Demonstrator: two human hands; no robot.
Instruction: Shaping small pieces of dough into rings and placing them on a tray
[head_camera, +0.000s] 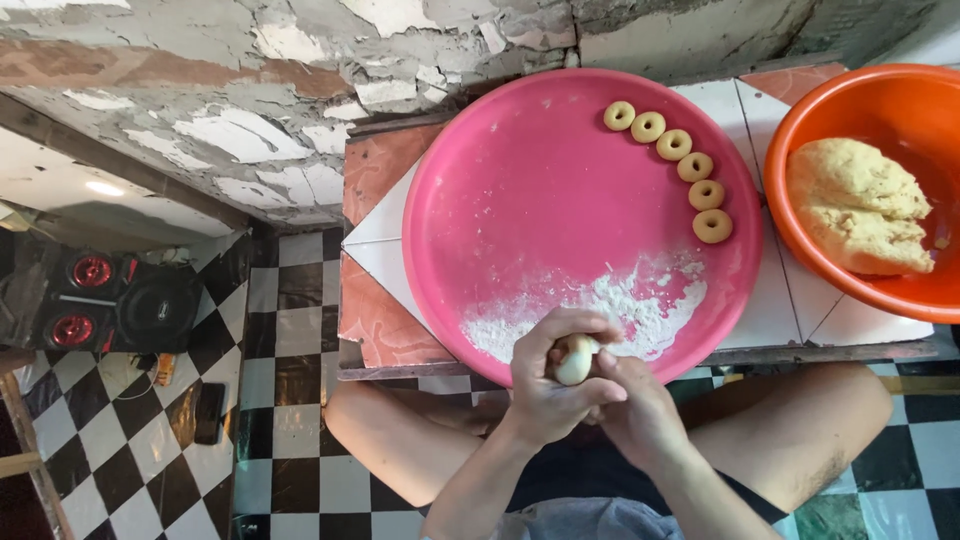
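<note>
Rolling dough piece (575, 360), six rings (675, 144) on pink tray (520, 200)

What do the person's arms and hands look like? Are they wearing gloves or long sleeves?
No gloves and no sleeves. The left hand and right hand are bare, and both forearms are bare up to the picture's edge. No rings, watch or bracelet show.

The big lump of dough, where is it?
In the head view, the big lump of dough sits in the orange bowl at the far right, beside the pink tray.
</note>
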